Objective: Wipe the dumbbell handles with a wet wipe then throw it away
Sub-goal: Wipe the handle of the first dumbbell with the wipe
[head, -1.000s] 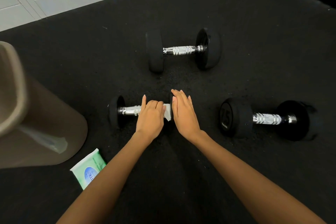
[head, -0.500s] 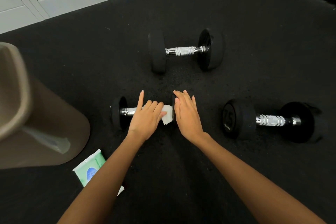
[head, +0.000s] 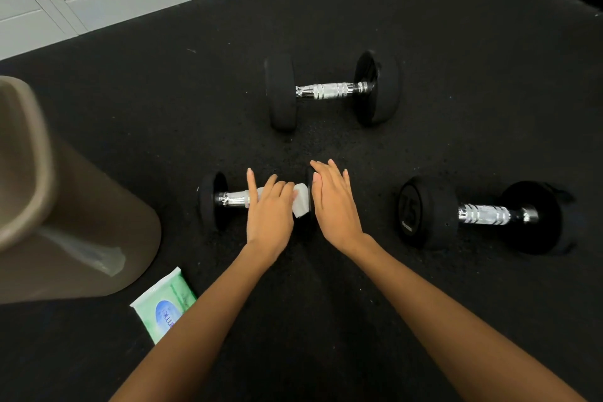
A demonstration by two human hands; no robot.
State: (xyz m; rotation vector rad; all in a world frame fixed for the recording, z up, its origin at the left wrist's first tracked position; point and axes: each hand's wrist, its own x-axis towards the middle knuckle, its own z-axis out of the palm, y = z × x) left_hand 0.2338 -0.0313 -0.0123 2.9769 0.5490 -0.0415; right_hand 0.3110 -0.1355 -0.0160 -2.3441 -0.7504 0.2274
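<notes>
on the black rubber floor [head: 424, 26], i see my left hand [head: 269, 210] pressing the white wet wipe [head: 301, 201] around the small dumbbell's chrome handle [head: 233, 199], which runs left-right; my right hand [head: 336, 202], fingers straight, steadies its right weight.

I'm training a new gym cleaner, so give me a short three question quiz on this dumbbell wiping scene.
1. True or false: the left hand presses the wet wipe onto the handle of the nearest dumbbell.
2. How many dumbbells lie on the floor mat?
3. The pack of wipes lies: A) beside the brown bin; B) inside it; C) on a dumbbell.

Key: 1 true; 2 three; 3 A.
</notes>
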